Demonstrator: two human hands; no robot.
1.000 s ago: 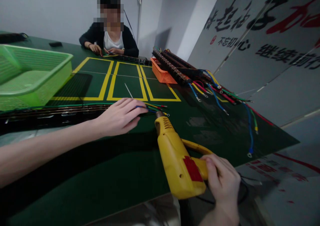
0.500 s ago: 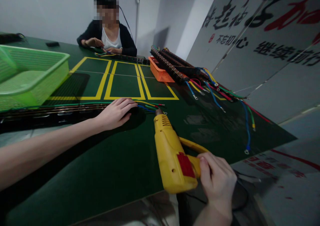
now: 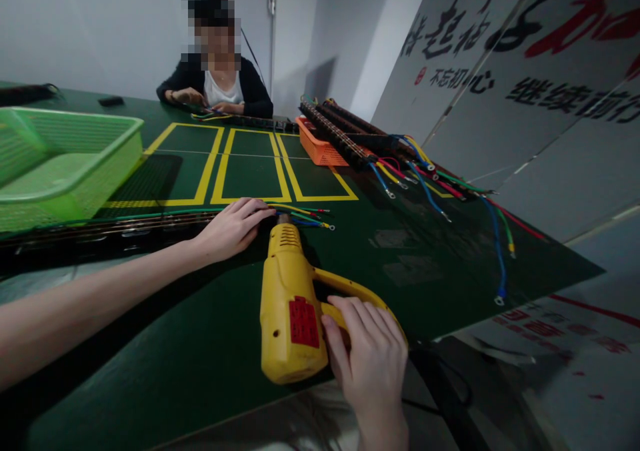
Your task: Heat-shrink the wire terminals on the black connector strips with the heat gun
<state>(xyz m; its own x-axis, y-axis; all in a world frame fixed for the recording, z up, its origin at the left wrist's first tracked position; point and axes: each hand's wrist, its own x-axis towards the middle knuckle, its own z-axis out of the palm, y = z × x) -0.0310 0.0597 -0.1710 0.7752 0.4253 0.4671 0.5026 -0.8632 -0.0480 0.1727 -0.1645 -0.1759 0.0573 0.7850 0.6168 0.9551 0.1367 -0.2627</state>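
My right hand (image 3: 367, 348) is wrapped around the handle of a yellow heat gun (image 3: 285, 298) with a red label. The gun's nozzle points away from me, close to the wires beside my left fingers. My left hand (image 3: 233, 228) is closed over the end of a wire bundle (image 3: 165, 216), its fingertips hidden behind the wires. From under that hand, green, yellow and blue wires with end terminals (image 3: 320, 224) stick out to the right. To the left the bundle runs along a long black cable carrier (image 3: 100, 241) lying on the green table (image 3: 175, 344).
A green plastic basket (image 3: 107, 146) stands at the left. Several wired cable carriers (image 3: 345, 131) rest across an orange basket (image 3: 320, 146), their wire ends hanging rightward. Yellow tape (image 3: 250, 199) marks rectangles on the table. Across it sits a co-worker (image 3: 223, 91), hands at another wired carrier.
The heat gun has moved left in my right hand, its nozzle going from the wire tips to beside my left fingers. My left hand has stayed on the wires.
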